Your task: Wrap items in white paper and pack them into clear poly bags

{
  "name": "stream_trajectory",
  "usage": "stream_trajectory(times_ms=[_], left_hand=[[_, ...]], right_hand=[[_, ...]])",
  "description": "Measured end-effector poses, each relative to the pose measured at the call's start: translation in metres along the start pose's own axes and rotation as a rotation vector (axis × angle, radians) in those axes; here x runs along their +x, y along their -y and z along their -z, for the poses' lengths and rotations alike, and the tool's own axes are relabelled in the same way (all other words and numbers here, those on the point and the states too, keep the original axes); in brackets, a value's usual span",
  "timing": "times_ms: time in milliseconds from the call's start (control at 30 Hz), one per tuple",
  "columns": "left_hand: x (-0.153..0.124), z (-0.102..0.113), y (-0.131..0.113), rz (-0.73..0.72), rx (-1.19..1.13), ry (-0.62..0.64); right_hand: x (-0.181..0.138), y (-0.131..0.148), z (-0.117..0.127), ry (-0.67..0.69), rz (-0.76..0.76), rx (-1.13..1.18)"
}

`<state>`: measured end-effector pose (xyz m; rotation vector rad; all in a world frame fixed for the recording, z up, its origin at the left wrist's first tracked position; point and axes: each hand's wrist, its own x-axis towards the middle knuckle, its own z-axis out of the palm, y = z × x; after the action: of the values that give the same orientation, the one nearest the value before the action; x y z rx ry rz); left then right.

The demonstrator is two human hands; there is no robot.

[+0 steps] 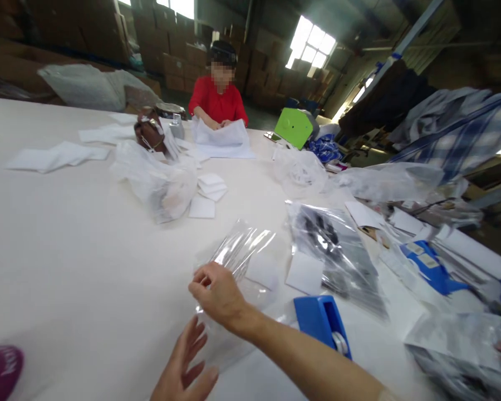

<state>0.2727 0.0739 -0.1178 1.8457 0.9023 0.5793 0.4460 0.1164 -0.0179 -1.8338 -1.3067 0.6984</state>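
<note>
Right now the right hand (217, 292) has its fingers pinched on a clear plastic bag (240, 259) lying on the table (67, 234); left hand (187, 365) hovers beside it, fingers spread, empty. Best to flatten the bag with the left palm first, keeping clear of the blue tape dispenser (319, 323).

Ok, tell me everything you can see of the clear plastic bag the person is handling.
The clear plastic bag is thin, glossy and crinkled, catching streaks of light. It lies mostly on the white table, its far end lifted and creased. A white square card shows at its right side, seemingly inside it. The right hand pinches its near left edge from above; the left hand, palm open, is at its near end, contact unclear. A blue tape dispenser stands just to its right.
</note>
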Motion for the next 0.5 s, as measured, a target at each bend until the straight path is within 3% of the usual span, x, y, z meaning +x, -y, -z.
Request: stream_trajectory(times_ms=[67,133,233,300,367,433,500], left_hand=[[0.018,-0.008,0.002,0.201,-0.387,-0.002],[0.025,-0.005,-0.003,0.485,-0.677,-0.112],[0.020,0.015,-0.016,0.763,-0.934,-0.275],[0.015,0.034,-0.019,0.800,-1.016,-0.340],[0.013,0.051,-0.018,0.833,-1.010,-0.412],[0.014,0.067,-0.015,0.864,-0.968,-0.483],[0.016,0.079,-0.013,0.871,-0.933,-0.533]], right_hand=[[-0.007,0.009,-0.031,0.088,-0.182,0.178],[-0.013,0.014,-0.049,0.217,-0.340,0.349],[-0.023,0.016,-0.051,0.315,-0.367,0.423],[-0.033,0.013,-0.040,0.279,-0.158,0.332],[-0.047,0.007,-0.022,0.282,0.152,0.212],[-0.062,-0.003,0.000,0.390,0.423,0.051],[-0.075,-0.015,0.021,0.518,0.587,-0.148]])
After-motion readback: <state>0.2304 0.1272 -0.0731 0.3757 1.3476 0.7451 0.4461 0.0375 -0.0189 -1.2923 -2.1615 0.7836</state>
